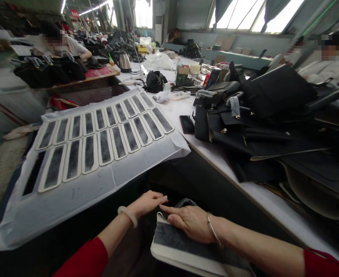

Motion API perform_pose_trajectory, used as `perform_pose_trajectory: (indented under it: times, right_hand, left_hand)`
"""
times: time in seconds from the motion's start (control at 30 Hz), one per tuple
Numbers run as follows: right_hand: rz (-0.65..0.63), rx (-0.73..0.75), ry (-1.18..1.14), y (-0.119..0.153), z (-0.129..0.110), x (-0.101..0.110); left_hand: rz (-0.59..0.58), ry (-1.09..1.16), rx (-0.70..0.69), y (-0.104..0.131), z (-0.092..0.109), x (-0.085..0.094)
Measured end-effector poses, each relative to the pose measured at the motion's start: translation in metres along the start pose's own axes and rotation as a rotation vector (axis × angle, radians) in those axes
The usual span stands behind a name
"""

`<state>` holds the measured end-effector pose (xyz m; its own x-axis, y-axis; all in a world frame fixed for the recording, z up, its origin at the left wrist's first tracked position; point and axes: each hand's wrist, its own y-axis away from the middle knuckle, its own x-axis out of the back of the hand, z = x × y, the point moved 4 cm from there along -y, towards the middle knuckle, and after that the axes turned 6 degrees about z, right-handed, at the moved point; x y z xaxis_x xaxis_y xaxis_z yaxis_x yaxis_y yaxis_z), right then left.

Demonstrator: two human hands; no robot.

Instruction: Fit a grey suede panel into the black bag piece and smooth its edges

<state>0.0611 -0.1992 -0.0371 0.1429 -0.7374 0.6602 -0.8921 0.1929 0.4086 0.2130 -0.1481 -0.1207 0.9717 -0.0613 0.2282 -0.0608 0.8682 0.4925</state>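
Observation:
In the head view my left hand (148, 203) is at lower centre, a pale bangle on its wrist. Its fingers are pressed together, pointing right; whatever they hold is hidden against dark material. My right hand (191, 224), with a thin metal bangle, lies over the far end of a cream-edged panel (183, 252) with a dark middle strip. Its index finger stretches towards the left fingertips, and its thumb bends over the panel's end. A black curved piece (186, 202) shows just behind the right hand. Black material around both hands is too dark to make out.
Two rows of cream-edged dark strips (90, 154) lie on a white sheet (106, 185) at left. Black bags (244, 123) are heaped at right, beside a phone (187, 124). A kettle (125, 61) stands farther back. Co-workers (74, 46) sit at left and right.

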Motion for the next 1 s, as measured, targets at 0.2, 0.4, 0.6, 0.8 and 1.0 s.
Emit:
perform_pose_trajectory:
  times: [0.2, 0.4, 0.6, 0.8, 1.0]
  right_hand:
    - [-0.024, -0.096, -0.021, 0.036, 0.017, 0.004]
    - [0.010, -0.193, -0.027, 0.073, 0.047, 0.014]
    - [0.030, -0.187, 0.056, 0.074, 0.052, 0.011]
    - [0.137, -0.205, -0.091, 0.055, 0.043, 0.009]
    - [0.673, -0.386, -0.483, 0.109, 0.096, 0.010]
  left_hand:
    - [-0.155, -0.194, -0.092, 0.038, 0.060, -0.001]
    - [-0.221, -0.412, -0.126, 0.043, 0.078, 0.001]
    - [-0.212, -0.610, -0.174, 0.038, 0.085, -0.003]
    - [-0.151, -0.746, -0.200, 0.035, 0.090, -0.015]
    - [0.167, -0.610, -0.566, 0.077, 0.097, -0.062]
